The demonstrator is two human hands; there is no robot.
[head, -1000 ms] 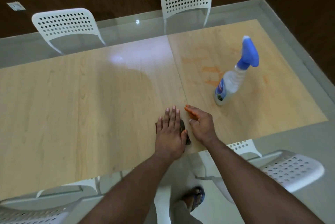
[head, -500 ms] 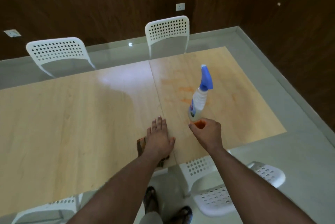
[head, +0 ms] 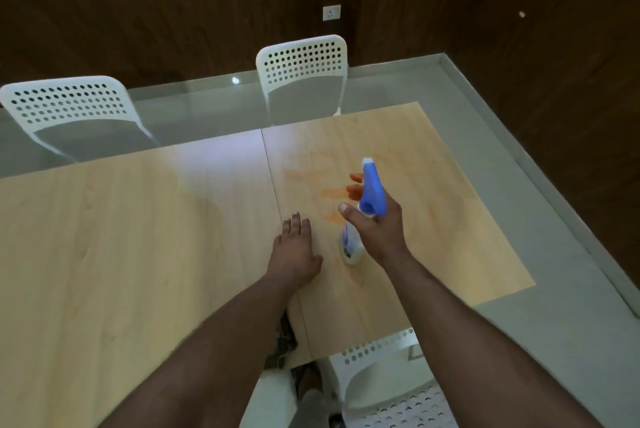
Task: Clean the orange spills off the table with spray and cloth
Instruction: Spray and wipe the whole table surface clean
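Tabletop (head: 138,237); right hand (head: 379,230) around spray bottle (head: 372,195)

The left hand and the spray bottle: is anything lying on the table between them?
Head view: only bare wood between the left hand and the bottle, faintly tinged orange. The main orange smears lie farther back.

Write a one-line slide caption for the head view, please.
Right hand grips the spray bottle over orange spills on the table; left hand rests flat beside it.
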